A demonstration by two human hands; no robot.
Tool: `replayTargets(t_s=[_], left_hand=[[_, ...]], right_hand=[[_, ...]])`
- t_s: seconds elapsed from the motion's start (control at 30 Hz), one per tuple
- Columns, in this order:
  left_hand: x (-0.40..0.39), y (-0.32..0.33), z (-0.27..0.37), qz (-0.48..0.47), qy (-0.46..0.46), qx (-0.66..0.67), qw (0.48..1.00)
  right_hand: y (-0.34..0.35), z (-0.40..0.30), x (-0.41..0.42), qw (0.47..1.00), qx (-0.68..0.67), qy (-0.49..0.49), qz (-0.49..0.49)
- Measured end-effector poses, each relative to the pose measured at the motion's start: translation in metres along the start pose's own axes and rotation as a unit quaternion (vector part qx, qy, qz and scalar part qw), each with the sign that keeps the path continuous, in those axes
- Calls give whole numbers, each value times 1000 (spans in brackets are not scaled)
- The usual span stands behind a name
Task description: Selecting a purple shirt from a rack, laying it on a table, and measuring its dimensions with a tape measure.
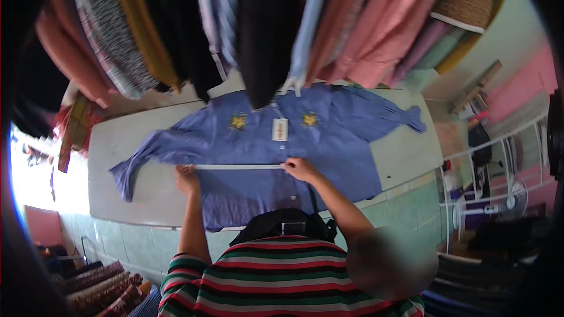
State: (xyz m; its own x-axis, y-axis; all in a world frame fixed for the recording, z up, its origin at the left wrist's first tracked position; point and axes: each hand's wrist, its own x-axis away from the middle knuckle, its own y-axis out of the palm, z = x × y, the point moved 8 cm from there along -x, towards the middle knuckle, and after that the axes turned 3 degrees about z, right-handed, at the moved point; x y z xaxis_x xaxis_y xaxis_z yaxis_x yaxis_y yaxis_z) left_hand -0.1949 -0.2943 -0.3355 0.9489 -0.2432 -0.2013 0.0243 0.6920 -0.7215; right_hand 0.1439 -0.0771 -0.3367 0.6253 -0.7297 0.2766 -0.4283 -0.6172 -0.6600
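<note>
A blue long-sleeved shirt (260,147) lies spread on a white table (150,204), its sleeves stretched out to both sides. Yellow flower embroidery (238,121) decorates each side of the chest. Between them a paper tag (280,130) bearing writing rests on the front. Across the body runs a white tape measure (240,167), drawn straight. My left hand (188,180) pinches one end at the shirt's left side edge. Near the button placket, my right hand (301,170) grips the tape between thumb and fingers.
Many garments hang in a row above the far side of the table, among them a pink garment (383,31) and a black one (269,31). Folded fabrics (101,290) are stacked at lower left. A white metal rack (502,145) and a fan (517,198) stand to the right.
</note>
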Motion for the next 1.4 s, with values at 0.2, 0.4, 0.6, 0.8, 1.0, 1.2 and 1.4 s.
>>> replayTargets(t_s=[0.2,0.4,0.6,0.8,1.0,1.2,1.4], left_hand=[[-4,2,-3,4,18,-13,1000],[-1,2,7,-13,-28,-41,999],[-5,1,0,-35,-37,-64,997],[-8,2,-4,-30,-44,-83,995],[-7,3,-1,-22,-31,-72,997],[-8,5,-5,-26,-19,-59,998],[-9,6,-13,-19,-37,-68,997]], right_hand=[[-34,7,6,997,33,-62,-37],[-177,140,20,980,175,92,15],[-243,196,40,966,193,170,23],[-240,217,44,966,144,213,0],[-239,222,44,961,164,224,10],[-237,219,46,957,179,230,14],[-236,211,49,950,187,244,48]])
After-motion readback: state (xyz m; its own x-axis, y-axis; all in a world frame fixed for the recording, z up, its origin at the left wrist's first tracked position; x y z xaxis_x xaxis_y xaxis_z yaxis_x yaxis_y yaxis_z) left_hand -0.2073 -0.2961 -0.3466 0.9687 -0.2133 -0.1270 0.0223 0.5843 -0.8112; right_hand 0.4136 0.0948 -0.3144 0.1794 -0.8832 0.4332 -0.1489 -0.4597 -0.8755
